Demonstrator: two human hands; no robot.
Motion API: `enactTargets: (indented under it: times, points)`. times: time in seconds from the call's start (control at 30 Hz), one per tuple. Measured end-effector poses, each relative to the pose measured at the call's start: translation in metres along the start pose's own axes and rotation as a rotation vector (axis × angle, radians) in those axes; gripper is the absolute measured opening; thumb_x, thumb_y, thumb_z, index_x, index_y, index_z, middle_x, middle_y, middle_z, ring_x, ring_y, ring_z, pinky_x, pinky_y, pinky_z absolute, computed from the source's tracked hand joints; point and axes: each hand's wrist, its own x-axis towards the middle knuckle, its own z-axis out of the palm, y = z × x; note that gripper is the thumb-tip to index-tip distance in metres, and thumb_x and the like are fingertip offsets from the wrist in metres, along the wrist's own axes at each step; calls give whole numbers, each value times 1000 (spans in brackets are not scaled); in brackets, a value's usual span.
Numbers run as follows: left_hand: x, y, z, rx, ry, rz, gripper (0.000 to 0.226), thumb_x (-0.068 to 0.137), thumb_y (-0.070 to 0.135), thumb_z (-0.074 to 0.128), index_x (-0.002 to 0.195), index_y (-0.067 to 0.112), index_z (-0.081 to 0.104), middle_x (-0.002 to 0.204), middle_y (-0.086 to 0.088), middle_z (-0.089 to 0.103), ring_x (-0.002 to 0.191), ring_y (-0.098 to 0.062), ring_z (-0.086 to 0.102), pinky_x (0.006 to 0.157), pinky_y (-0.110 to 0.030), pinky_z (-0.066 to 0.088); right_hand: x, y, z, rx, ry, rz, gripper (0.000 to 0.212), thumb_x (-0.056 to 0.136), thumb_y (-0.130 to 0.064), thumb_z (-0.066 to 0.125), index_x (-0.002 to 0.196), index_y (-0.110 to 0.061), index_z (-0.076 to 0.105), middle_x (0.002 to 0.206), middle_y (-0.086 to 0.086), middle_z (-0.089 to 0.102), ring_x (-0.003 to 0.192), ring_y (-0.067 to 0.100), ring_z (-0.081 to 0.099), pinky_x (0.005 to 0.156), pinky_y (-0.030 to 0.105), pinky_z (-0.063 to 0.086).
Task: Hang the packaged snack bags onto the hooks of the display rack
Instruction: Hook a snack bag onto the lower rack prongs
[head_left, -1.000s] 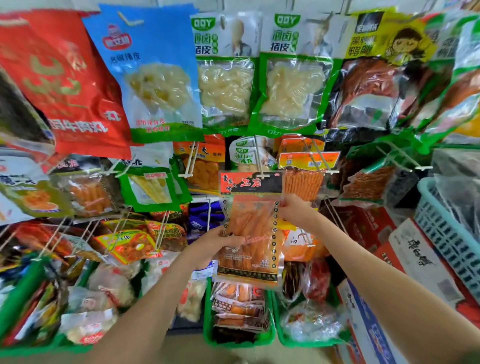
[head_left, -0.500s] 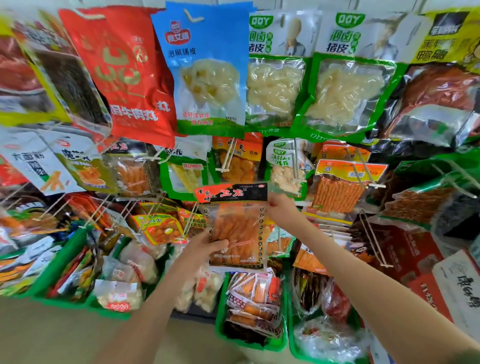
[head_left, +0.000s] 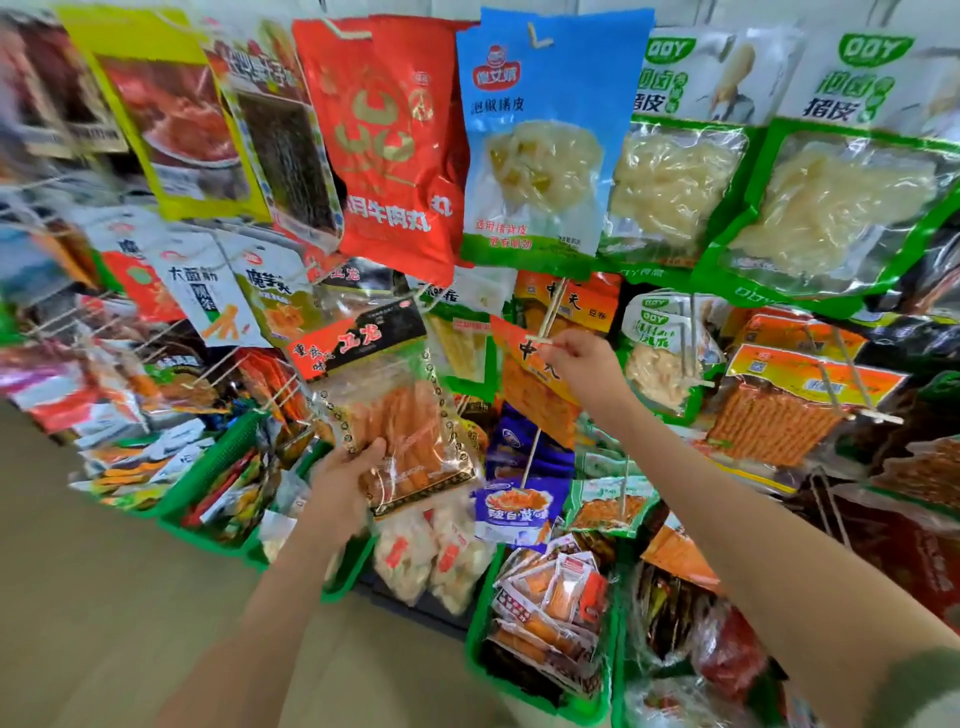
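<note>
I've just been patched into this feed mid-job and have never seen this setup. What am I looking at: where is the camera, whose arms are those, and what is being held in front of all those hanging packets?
There is no machine here. A person works bare-handed, and the single camera sits on their head, looking forward and down, so the two arms reaching in are their own. The left hand grips a clear snack bag of orange sticks by its lower edge. The right hand pinches the tip of a white hook on the rack, between hung packets. Below stand green baskets with loose packets.
</note>
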Motion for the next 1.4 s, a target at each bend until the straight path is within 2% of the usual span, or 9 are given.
enactTargets:
  times: [0.13,0.27,0.37,0.53,0.73,0.87,1.13,1.27,1.4]
  points:
    - [3,9,-5,-15,-4,-38,43,69,17,72,108,-1,63,98,-12,68,98,-30,61,82,-40,49,6,-3,3,-10,35,-13,8,88,-20,60,90,-12,63,63,-4,51,50,7,39,46,17,31]
    - [7,7,-4,43,-74,-87,38,69,19,74,103,3,65,98,-9,68,108,-32,58,104,-50,37,6,-1,6,31,97,16,12,88,-19,61,97,-13,56,81,-5,59,62,5,51,48,14,37]
    - [9,3,0,67,-115,-90,16,83,10,65,99,7,65,96,-5,69,104,-26,58,102,-39,37,12,-1,6,8,87,-20,9,92,-7,49,98,-9,55,74,-7,58,50,3,47,38,10,32]
    - [15,5,5,84,-177,-75,33,74,18,69,104,5,65,102,-6,69,108,-26,58,102,-37,35,22,14,9,-91,116,-26,15,96,-14,44,99,-9,57,78,-1,58,52,9,42,46,20,33]
    - [28,14,13,52,-159,-65,17,84,11,64,100,5,65,95,-1,69,92,-16,60,83,-29,42,51,10,3,-331,218,-7,17,93,-22,49,96,-13,63,84,5,68,81,24,57,100,44,31]
    - [27,19,16,51,-147,-40,11,86,10,61,96,7,65,82,3,72,82,-13,64,75,-26,44,67,6,-2,-526,210,4,26,95,-23,44,106,-11,64,92,12,68,98,30,56,96,38,24]
    - [7,13,-7,48,-66,-18,31,77,9,69,108,8,64,99,-5,71,97,-22,64,99,-42,43,25,33,28,-560,447,-77,39,84,-18,59,113,2,43,115,21,46,110,36,42,94,46,27]
    - [-5,7,-34,61,-55,-63,48,68,20,78,113,12,64,105,-3,71,106,-24,61,103,-44,38,-5,49,68,-668,388,-269,43,77,-5,58,115,-1,40,118,26,51,111,42,47,95,56,33]
    - [-3,2,-68,116,-6,-99,32,73,19,74,103,10,67,96,-4,73,98,-25,65,101,-44,41,-30,39,111,-541,290,-84,45,78,-11,64,117,2,47,130,22,45,120,41,42,98,53,30]
